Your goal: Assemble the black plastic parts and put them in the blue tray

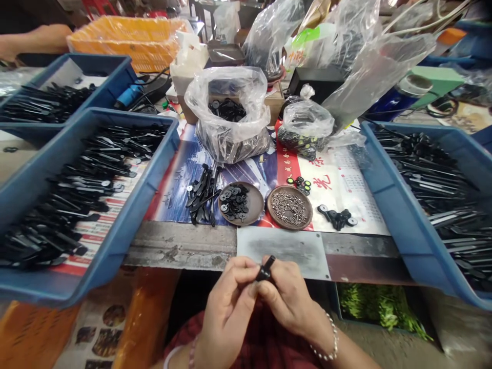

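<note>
My left hand [226,302] and my right hand [288,297] meet just below the table's front edge, fingers pinched together on one small black plastic part [266,268] that sticks up between them. Straight ahead on the table lie a loose pile of black strips [202,195], a brown dish of black washers [241,203] and a brown dish of small metal screws [289,207]. A few more black pieces [338,217] lie to the right of the dishes.
Blue bins of long black parts stand at the left [126,225], far left [115,72] and right [388,205]. Clear plastic bags [230,128] of black parts and an orange basket [126,41] fill the back. Another person's arm [34,41] shows top left.
</note>
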`<move>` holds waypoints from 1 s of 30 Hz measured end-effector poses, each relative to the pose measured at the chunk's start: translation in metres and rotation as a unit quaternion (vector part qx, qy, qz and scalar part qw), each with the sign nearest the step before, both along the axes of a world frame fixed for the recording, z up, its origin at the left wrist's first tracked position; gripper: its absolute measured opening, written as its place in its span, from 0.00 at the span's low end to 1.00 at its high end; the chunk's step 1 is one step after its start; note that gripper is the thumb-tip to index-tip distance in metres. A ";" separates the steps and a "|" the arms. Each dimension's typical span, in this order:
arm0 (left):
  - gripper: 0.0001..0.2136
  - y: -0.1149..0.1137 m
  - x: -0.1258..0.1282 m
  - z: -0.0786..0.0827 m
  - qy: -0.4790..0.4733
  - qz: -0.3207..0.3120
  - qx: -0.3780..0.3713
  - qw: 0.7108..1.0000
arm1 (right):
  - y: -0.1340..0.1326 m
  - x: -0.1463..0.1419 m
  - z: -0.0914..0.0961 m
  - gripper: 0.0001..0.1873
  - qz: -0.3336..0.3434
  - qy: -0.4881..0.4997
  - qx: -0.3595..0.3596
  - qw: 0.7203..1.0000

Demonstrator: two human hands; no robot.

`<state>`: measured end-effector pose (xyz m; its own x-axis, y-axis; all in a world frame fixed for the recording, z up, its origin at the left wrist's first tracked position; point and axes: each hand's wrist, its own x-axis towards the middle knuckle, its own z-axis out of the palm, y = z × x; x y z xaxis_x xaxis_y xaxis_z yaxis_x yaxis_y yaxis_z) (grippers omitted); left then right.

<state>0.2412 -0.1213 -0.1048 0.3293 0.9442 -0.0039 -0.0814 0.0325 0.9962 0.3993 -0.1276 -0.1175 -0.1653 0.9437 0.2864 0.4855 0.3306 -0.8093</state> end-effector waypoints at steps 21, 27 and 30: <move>0.11 -0.006 -0.001 -0.007 0.047 0.005 0.017 0.999 | -0.004 -0.009 0.008 0.27 0.069 0.268 -0.315 0.908; 0.08 -0.001 -0.004 -0.011 -0.059 0.045 -0.110 0.991 | -0.004 0.043 0.005 0.21 -0.078 0.064 -0.161 0.982; 0.08 0.004 -0.009 -0.015 -0.077 0.075 -0.148 0.983 | -0.004 0.072 -0.003 0.13 -0.168 -0.087 -0.114 0.975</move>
